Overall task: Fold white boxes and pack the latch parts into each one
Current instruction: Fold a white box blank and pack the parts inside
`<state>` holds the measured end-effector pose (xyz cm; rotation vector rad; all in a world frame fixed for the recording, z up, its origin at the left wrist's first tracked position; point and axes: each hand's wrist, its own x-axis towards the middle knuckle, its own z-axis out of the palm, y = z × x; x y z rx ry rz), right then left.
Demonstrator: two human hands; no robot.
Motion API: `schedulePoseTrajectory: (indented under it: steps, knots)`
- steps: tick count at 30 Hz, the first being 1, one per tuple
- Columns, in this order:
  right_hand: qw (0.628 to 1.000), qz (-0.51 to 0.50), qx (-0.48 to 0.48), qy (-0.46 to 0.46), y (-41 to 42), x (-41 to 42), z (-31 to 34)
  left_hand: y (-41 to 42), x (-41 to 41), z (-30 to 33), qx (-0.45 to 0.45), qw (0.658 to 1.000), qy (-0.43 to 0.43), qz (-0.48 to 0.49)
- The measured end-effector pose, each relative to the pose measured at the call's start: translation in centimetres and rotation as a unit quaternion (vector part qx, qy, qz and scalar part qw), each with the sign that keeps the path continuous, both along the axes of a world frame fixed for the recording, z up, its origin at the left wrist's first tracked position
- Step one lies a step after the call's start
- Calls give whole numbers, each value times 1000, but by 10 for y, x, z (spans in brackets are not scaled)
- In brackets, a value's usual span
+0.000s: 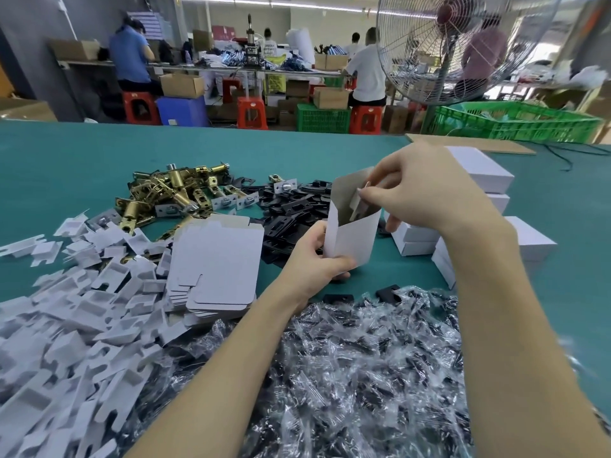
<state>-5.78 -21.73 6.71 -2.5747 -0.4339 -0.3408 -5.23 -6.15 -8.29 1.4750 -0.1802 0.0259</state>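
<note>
My left hand (314, 259) grips the light, easily crushed white box (350, 236) by its lower edges while my right hand (426, 190) pinches an inner flap.

Flat boxes (216, 266) left of plates (291, 209); latches (172, 193) behind.
</note>
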Motion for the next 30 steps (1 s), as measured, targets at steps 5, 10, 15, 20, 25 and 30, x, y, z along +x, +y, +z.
schedulePoseTrajectory:
  steps: [5,10,15,20,25,30]
  knots:
    - [998,-50,-42,-11,8,3,-7,-1,0,1,0,1000,4,-5]
    - [997,-65,-51,2,9,5,-10,-2,0,1,3,1000,12,-5]
    - [998,-48,-46,19,8,7,-9,-1,0,2,1,1000,19,-7]
    - [999,-47,-24,4,8,9,-11,-2,-1,3,1,1000,26,-9]
    - [999,-54,3,7,8,12,-16,-2,-2,4,6,999,33,-10]
    - [998,-41,44,12,6,16,-19,-2,-3,7,-2,999,48,-5]
